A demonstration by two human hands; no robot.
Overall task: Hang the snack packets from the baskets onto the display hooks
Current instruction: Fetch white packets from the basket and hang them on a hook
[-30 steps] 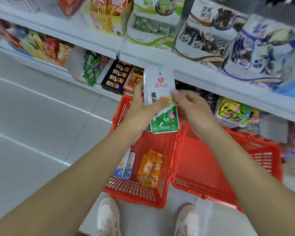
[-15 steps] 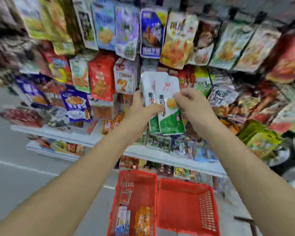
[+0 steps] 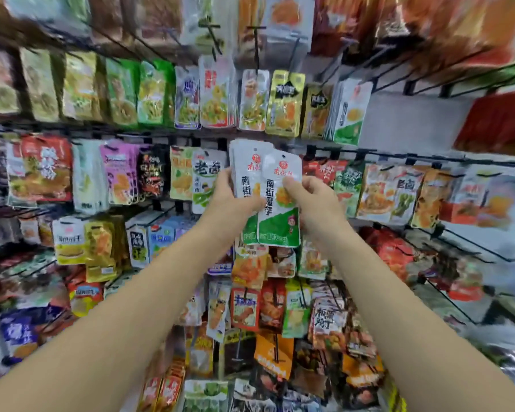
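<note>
I hold up white-and-green snack packets in front of the display wall. My left hand point(image 3: 231, 200) grips a small stack of them point(image 3: 244, 171) by its left edge. My right hand point(image 3: 308, 200) pinches the front packet point(image 3: 280, 209) at its right edge, fanned a little to the right of the stack. Matching white-and-green packets point(image 3: 350, 114) hang on a hook in the row above, to the upper right. The baskets are out of view.
Rows of black wire hooks point(image 3: 428, 159) carry many coloured snack packets across the whole wall. Several bare hooks point(image 3: 464, 248) stick out at the right, below a red packet block point(image 3: 497, 123). More packets point(image 3: 274, 322) hang close below my hands.
My view has swung up from the red baskets on the floor to the hook wall. Both hands rose with the packets, and the front packet has slid apart from the stack.
</note>
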